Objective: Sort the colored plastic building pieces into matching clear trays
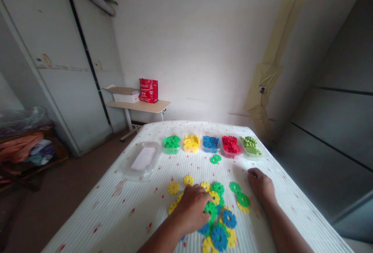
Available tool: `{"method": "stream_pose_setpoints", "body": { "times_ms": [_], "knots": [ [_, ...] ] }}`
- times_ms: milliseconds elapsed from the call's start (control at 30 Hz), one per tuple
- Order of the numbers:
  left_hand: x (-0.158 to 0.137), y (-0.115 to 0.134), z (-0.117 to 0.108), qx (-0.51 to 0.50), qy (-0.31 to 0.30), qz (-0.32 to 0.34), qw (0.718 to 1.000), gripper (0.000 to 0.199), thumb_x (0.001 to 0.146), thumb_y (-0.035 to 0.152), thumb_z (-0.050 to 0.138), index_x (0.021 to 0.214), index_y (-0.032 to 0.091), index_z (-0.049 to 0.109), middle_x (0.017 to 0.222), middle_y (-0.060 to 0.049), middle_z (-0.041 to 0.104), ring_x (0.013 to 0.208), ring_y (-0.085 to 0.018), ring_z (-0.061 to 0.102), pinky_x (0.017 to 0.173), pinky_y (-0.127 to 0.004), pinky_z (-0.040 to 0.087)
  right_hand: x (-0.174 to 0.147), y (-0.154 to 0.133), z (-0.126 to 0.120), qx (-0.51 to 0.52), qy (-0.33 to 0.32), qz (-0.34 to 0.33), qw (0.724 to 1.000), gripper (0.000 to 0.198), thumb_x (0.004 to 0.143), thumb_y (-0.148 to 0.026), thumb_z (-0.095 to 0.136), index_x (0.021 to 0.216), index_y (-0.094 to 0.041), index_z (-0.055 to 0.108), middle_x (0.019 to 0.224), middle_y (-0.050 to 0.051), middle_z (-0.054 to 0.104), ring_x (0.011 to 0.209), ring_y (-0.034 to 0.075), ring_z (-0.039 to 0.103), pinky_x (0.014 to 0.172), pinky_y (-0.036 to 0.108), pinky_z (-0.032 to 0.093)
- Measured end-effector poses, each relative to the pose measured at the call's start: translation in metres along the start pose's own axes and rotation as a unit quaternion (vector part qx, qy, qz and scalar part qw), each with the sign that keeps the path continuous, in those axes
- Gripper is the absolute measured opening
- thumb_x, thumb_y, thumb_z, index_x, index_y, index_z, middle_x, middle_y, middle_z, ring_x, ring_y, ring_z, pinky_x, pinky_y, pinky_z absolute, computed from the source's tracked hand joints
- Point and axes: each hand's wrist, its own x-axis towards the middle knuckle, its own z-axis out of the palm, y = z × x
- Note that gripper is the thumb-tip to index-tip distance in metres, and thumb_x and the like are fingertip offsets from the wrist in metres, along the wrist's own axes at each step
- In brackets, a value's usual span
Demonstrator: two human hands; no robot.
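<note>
A white, red-flecked tabletop [116,224] carries loose notched discs [212,208], five filled containers [210,151] and a clear tray [157,152].

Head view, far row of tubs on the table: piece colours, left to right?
Green pieces → yellow pieces → blue pieces → red pieces → light green pieces.

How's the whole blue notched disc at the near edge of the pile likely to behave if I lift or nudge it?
The blue disc looks like thin plastic, so it's probably light and fairly stiff. Lying roughly flat, it should slide rather than roll. Its notched rim may snag the yellow disc it seems to overlap.
</note>
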Motion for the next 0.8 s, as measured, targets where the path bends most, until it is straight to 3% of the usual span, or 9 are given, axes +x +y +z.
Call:
{"method": "stream_pose_setpoints", "body": {
  "times_ms": [133, 300, 400, 500, 567, 633, 667, 733, 800],
  "knots": [
    [0.0, 0.0, 0.001, -0.029, 0.023, -0.008, 0.999, 0.031, 0.053, 0.011, 0.057, 0.081, 0.024, 0.062, 0.078, 0.001, 0.062, 0.078, -0.015, 0.052, 0.073, -0.028, 0.034, 0.0, 0.001, 0.0, 0.009, -0.004, -0.002, 1.0, 0.029, 0.077, -0.033, 0.04, 0.09, -0.022, 0.065, 0.085, 0.003, 0.07, 0.076, 0.018, 0.063, 0.066, 0.025, 0.042],
    [-0.003, -0.002, -0.002, -0.12, 0.039, -0.04, 0.991, 0.013, 0.055, 0.012, 0.055, 0.065, 0.019, 0.058, 0.066, 0.004, 0.057, 0.067, -0.011, 0.049, 0.06, -0.022, 0.032, 0.002, 0.003, 0.0, 0.012, -0.016, -0.005, 1.0, 0.031, 0.076, -0.034, 0.04, 0.09, -0.022, 0.065, 0.085, 0.004, 0.07, 0.077, 0.018, 0.063, 0.065, 0.025, 0.042],
    [0.0, -0.013, -0.011, -0.253, 0.037, -0.081, 0.963, 0.011, 0.057, 0.015, 0.058, 0.067, 0.017, 0.059, 0.059, 0.006, 0.051, 0.057, -0.008, 0.046, 0.051, -0.019, 0.031, 0.002, 0.005, 0.002, 0.009, -0.017, 0.0, 1.0, 0.032, 0.076, -0.036, 0.039, 0.09, -0.022, 0.064, 0.087, 0.004, 0.07, 0.077, 0.019, 0.063, 0.066, 0.025, 0.042],
    [0.01, -0.035, -0.032, -0.351, 0.11, -0.137, 0.92, 0.006, 0.061, 0.016, 0.058, 0.065, 0.015, 0.055, 0.054, 0.007, 0.046, 0.05, -0.006, 0.042, 0.046, -0.017, 0.031, 0.002, 0.006, 0.004, 0.005, -0.018, 0.0, 1.0, 0.033, 0.076, -0.037, 0.039, 0.09, -0.022, 0.064, 0.088, 0.005, 0.07, 0.077, 0.02, 0.063, 0.065, 0.026, 0.042],
    [0.02, -0.051, -0.051, -0.363, 0.159, -0.193, 0.898, 0.007, 0.068, 0.021, 0.058, 0.069, 0.014, 0.055, 0.052, 0.007, 0.046, 0.044, -0.006, 0.041, 0.041, -0.018, 0.032, 0.002, 0.006, 0.004, 0.004, -0.018, -0.004, 1.0, 0.033, 0.076, -0.038, 0.039, 0.09, -0.022, 0.064, 0.087, 0.005, 0.07, 0.077, 0.02, 0.064, 0.064, 0.026, 0.042],
    [0.031, -0.066, -0.073, -0.319, 0.243, -0.214, 0.891, 0.016, 0.074, 0.027, 0.06, 0.08, 0.012, 0.059, 0.064, 0.003, 0.056, 0.053, -0.009, 0.051, 0.048, -0.021, 0.042, 0.002, 0.006, 0.004, 0.004, -0.019, -0.004, 1.0, 0.032, 0.076, -0.038, 0.039, 0.089, -0.022, 0.064, 0.087, 0.005, 0.07, 0.076, 0.021, 0.064, 0.064, 0.027, 0.043],
    [0.035, -0.072, -0.082, -0.294, 0.285, -0.22, 0.886, 0.023, 0.079, 0.031, 0.057, 0.092, 0.012, 0.059, 0.081, -0.001, 0.061, 0.066, -0.012, 0.058, 0.058, -0.026, 0.049, 0.002, 0.006, 0.004, 0.005, -0.019, -0.005, 1.0, 0.032, 0.076, -0.038, 0.039, 0.089, -0.022, 0.064, 0.087, 0.005, 0.07, 0.076, 0.021, 0.064, 0.064, 0.027, 0.043],
    [0.044, -0.081, -0.097, -0.278, 0.316, -0.217, 0.881, 0.033, 0.084, 0.034, 0.052, 0.11, 0.014, 0.053, 0.108, -0.006, 0.058, 0.091, -0.018, 0.058, 0.077, -0.037, 0.05, 0.002, 0.006, 0.003, 0.009, -0.018, -0.005, 1.0, 0.032, 0.075, -0.038, 0.039, 0.088, -0.022, 0.064, 0.087, 0.005, 0.07, 0.077, 0.02, 0.064, 0.065, 0.026, 0.043],
    [0.049, -0.085, -0.105, -0.269, 0.33, -0.214, 0.879, 0.035, 0.085, 0.035, 0.051, 0.114, 0.015, 0.051, 0.115, -0.007, 0.055, 0.099, -0.02, 0.056, 0.082, -0.041, 0.049, 0.003, 0.006, 0.004, 0.013, -0.015, -0.009, 1.0, 0.032, 0.075, -0.037, 0.039, 0.088, -0.022, 0.064, 0.086, 0.004, 0.07, 0.077, 0.02, 0.064, 0.066, 0.026, 0.043]
  ]
}}
